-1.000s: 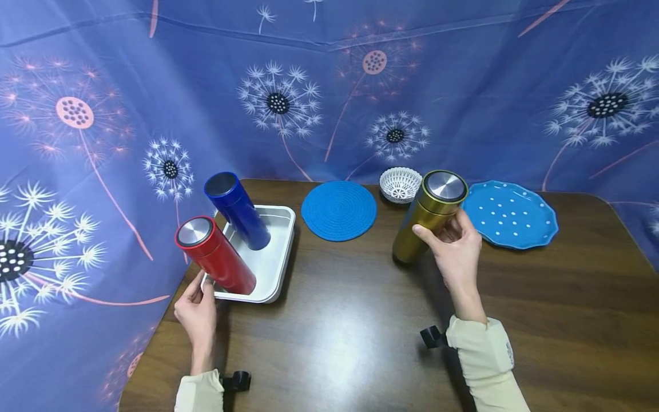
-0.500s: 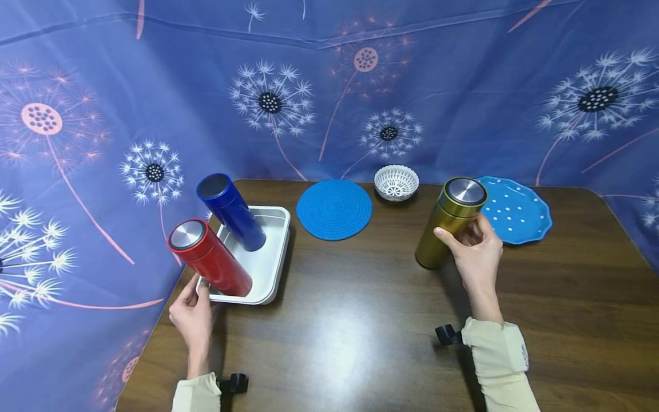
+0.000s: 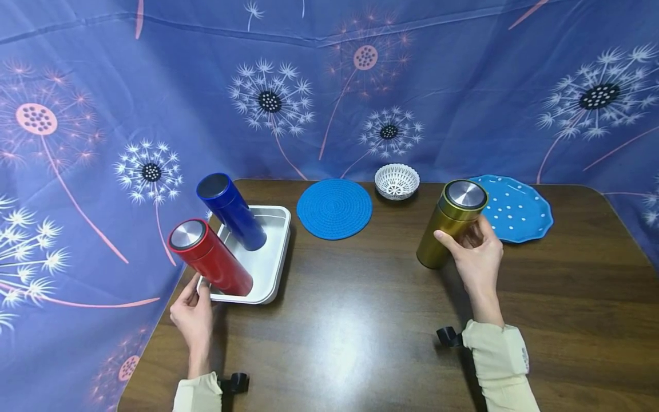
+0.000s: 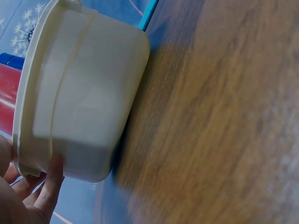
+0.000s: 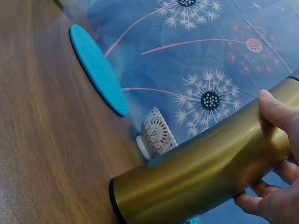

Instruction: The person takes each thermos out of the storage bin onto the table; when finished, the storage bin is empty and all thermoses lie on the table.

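- The right hand (image 3: pixel 479 257) is holding a tall gold metallic flask (image 3: pixel 437 234) with a silver-topped lid, its grip closed to the flask's width.
- The thumb is pressing one side of the gold flask and the fingers are curving round the opposite side, below the lid; the lower body and dark base are showing clear of the hand.
- The gold flask is standing upright on the brown wood-grain table (image 3: pixel 391 286), to the left of the palm.
- The left hand (image 3: pixel 193 312) is gripping the near left corner of a deep white rectangular tray (image 3: pixel 272 269) at its rim, the grip narrow; in the left wrist view a finger is resting against the outer wall.
- Inside the tray, a shiny red cylindrical flask (image 3: pixel 221 263) is standing just beside the left hand, and a dark blue cylindrical flask (image 3: pixel 237 214) is standing farther back.
- Between tray and gold flask, toward the back, a round blue woven mat (image 3: pixel 334 209) is lying flat, with a small white openwork bowl (image 3: pixel 396 182) sitting to its right.
- A scalloped blue plate with white dots (image 3: pixel 520 209) is lying behind the right hand, partly hidden by the gold flask.
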Available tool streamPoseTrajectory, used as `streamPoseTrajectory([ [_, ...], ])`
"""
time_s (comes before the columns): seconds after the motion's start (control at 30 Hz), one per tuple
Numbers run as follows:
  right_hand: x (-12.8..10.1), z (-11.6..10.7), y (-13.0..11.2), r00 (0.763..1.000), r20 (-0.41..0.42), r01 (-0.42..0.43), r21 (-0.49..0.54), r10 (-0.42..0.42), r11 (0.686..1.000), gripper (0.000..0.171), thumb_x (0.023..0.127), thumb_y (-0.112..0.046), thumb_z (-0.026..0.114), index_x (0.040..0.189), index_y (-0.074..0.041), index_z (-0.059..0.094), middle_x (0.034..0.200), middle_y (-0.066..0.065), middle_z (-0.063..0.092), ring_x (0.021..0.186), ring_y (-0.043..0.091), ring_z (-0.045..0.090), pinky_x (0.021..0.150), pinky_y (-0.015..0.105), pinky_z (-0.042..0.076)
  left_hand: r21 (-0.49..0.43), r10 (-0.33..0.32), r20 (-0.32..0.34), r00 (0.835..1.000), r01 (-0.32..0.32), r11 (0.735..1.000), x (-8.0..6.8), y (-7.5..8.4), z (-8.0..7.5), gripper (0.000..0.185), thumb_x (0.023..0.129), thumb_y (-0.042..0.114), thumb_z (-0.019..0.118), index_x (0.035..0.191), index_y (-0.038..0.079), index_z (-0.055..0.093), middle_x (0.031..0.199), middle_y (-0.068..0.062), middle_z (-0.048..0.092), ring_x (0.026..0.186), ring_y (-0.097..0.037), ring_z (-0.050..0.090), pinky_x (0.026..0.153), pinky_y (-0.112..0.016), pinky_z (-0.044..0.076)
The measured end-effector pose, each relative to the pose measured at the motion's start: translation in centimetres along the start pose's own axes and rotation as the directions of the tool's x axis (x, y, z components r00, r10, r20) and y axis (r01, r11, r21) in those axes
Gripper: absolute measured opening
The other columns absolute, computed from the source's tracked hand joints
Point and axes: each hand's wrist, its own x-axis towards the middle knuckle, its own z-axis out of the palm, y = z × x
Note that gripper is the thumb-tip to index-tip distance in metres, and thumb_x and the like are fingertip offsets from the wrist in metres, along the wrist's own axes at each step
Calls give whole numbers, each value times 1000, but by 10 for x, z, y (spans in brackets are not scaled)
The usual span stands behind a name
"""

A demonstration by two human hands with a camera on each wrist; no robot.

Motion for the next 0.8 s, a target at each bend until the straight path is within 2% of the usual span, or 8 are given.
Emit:
streamPoseTrajectory([
  [0.2,0,2,2,1000,1,3,-28,-3,1000,67,72,-6,86,131,-17,59,119,0,65,107,8,61,96,22,49,-14,10,-7,1000,-11,1000,1,-4,1,28,91,9,61,116,5,71,104,-17,67,81,11,61,63,-3,46],
  [0.33,-2,1,6,1000,4,11,-62,-11,998,71,74,-9,85,137,-19,53,124,0,61,113,10,58,100,25,47,-18,16,-2,1000,-16,1000,2,-5,1,28,91,8,60,117,3,71,103,-19,67,82,15,59,65,-2,45],
  [0.47,-6,0,7,998,15,65,-70,-64,995,83,76,-8,83,146,-23,41,139,4,52,126,17,51,107,31,42,-19,15,1,1000,-15,1000,2,-4,-1,29,91,6,59,117,1,70,104,-21,66,81,19,56,66,-2,45],
  [0.53,-8,-1,5,994,-12,107,-54,-108,993,87,76,-6,82,148,-23,37,144,4,48,130,17,47,109,33,40,-22,17,2,1000,-17,1000,1,-1,-1,29,91,5,59,117,-1,69,104,-21,66,81,18,56,67,-1,45],
  [0.63,-15,-1,3,975,-106,195,-9,-194,981,82,77,-4,81,146,-17,39,138,2,49,127,16,47,103,27,41,-42,23,9,1000,-23,999,-2,10,-3,29,90,2,57,116,-4,69,105,-23,66,82,17,57,67,-2,45],
  [0.73,-23,0,-1,937,-203,300,56,-284,952,66,77,1,79,135,-5,48,120,1,55,113,16,53,90,23,44,-58,24,12,1000,-23,998,-6,24,-4,29,90,0,56,115,-7,68,106,-24,65,82,17,57,66,-2,45],
  [0.8,-29,1,-3,913,-236,363,92,-334,927,55,76,4,77,126,3,53,109,1,57,102,16,57,85,22,44,-67,19,14,1000,-18,998,-8,31,-4,29,90,0,57,115,-7,68,107,-25,64,82,16,58,64,-2,45],
])
